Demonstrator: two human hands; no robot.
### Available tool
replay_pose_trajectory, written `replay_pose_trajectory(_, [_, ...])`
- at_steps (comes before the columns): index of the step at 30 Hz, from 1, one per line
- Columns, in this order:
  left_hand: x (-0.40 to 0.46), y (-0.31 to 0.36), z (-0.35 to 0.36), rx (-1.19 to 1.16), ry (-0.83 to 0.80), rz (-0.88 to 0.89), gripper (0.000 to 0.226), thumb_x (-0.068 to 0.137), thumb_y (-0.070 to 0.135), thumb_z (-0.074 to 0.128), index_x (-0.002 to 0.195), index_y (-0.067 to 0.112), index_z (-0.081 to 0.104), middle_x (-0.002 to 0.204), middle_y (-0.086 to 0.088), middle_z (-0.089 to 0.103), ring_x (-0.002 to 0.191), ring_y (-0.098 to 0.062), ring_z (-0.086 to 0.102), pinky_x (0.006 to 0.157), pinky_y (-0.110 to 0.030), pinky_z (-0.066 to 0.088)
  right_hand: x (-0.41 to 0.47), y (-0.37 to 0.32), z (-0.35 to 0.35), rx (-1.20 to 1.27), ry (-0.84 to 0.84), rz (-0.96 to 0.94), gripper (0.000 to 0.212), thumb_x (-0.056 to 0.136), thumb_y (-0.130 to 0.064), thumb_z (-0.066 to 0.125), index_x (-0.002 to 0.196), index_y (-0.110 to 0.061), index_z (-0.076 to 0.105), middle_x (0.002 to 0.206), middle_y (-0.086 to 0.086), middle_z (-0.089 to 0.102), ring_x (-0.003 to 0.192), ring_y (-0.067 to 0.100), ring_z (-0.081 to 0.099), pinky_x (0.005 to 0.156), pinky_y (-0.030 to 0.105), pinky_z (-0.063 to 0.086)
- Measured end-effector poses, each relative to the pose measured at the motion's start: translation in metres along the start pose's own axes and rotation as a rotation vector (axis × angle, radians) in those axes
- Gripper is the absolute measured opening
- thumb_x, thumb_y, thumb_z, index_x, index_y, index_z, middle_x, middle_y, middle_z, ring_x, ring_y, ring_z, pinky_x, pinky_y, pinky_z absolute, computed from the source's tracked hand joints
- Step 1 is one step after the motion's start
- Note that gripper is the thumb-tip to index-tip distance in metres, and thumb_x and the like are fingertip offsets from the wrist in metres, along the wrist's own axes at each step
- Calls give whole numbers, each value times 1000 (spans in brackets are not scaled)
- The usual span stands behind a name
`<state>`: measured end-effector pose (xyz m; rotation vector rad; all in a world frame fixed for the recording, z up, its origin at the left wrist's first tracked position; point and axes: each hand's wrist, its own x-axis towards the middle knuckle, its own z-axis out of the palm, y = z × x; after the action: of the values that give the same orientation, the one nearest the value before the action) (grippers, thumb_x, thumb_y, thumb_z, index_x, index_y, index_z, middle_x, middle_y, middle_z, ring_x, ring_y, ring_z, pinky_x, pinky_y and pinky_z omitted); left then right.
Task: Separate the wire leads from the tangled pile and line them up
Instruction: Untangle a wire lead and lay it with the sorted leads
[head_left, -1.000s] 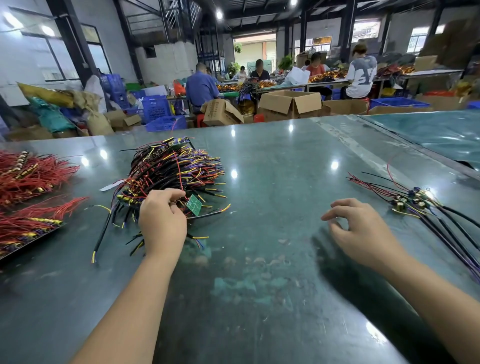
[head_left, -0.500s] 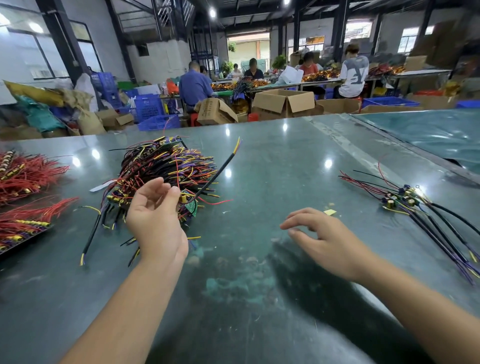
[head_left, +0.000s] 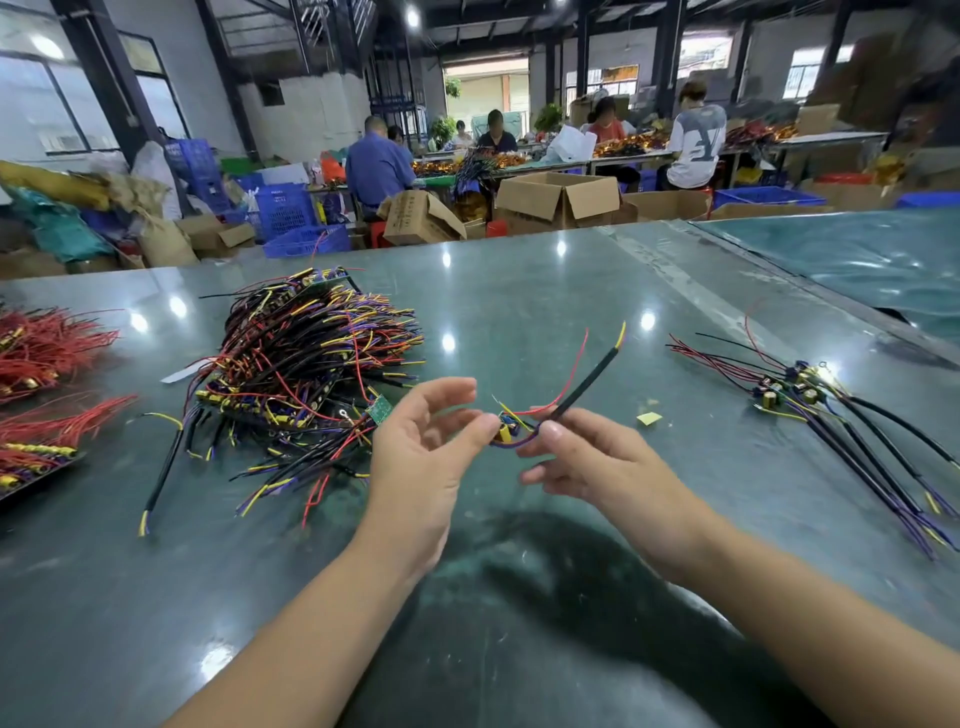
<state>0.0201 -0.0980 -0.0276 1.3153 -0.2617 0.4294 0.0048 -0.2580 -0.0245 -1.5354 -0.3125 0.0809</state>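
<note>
A tangled pile of wire leads (head_left: 306, 364), black, red, yellow and purple, lies on the green table (head_left: 519, 291) at the centre left. One wire lead (head_left: 582, 384) with a black sleeve, red wire and yellow tip is held above the table between both hands. My left hand (head_left: 421, 447) pinches its small component end with the thumb. My right hand (head_left: 587, 457) pinches the black sleeve just to the right. A row of separated leads (head_left: 831, 415) lies at the right, their component ends pointing left.
Bundles of red wires (head_left: 47, 343) sit at the table's left edge. A small yellow scrap (head_left: 649, 418) lies right of my hands. Cardboard boxes (head_left: 556, 200), blue crates (head_left: 291, 208) and seated workers are beyond the table's far edge.
My left hand has pulled one lead out of the pile and carried it to the right. My right hand moved left and took hold of its black sleeve.
</note>
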Motion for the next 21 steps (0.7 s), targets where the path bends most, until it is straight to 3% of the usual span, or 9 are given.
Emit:
replay_pose_trajectory(4, [-5, -4, 1, 64, -140, -118, 37, 77, -15, 65, 96, 17, 65, 90, 9, 71, 83, -6, 66, 74, -17, 51, 2, 0, -3, 16, 105, -99, 14, 94, -6, 53, 97, -10, 66, 88, 7, 72, 79, 13, 64, 80, 27, 51])
replay_pose_trajectory(9, [-14, -6, 2, 82, -361, -305, 29, 83, -9, 63, 103, 11, 64, 95, 3, 73, 86, -7, 67, 71, -21, 53, 4, 5, -6, -81, 102, -112, 28, 94, -3, 52, 98, -26, 68, 82, 2, 71, 75, 10, 62, 75, 23, 52])
replay_pose_trajectory(11, [-15, -7, 3, 106, -363, -310, 29, 84, -11, 61, 103, 10, 64, 93, 6, 74, 84, -6, 68, 68, -20, 53, 4, 7, -7, -141, 92, -139, 31, 94, -6, 54, 99, -34, 67, 80, -3, 73, 75, 7, 63, 73, 19, 50])
replay_pose_trajectory(14, [-13, -7, 3, 95, -302, -331, 33, 85, -13, 56, 98, 15, 67, 89, 7, 74, 83, -5, 68, 66, -18, 53, 6, 10, -8, -222, 136, -178, 29, 92, -11, 58, 101, -37, 67, 82, -6, 73, 74, 9, 64, 80, 28, 53])
replay_pose_trajectory(19, [-12, -7, 5, 4, -236, -377, 29, 67, 1, 66, 90, 18, 72, 77, 8, 69, 76, -3, 63, 71, -22, 55, 7, 11, -10, -202, 206, -230, 21, 90, -6, 61, 89, -26, 67, 72, -6, 69, 69, 6, 64, 73, 26, 50])
replay_pose_trajectory(21, [-11, -7, 6, -32, -208, -377, 25, 72, -4, 65, 85, 16, 72, 75, 6, 67, 74, -3, 63, 75, -23, 57, 9, 9, -10, -174, 206, -256, 19, 89, -3, 61, 85, -21, 66, 71, -3, 69, 70, 9, 66, 74, 29, 52])
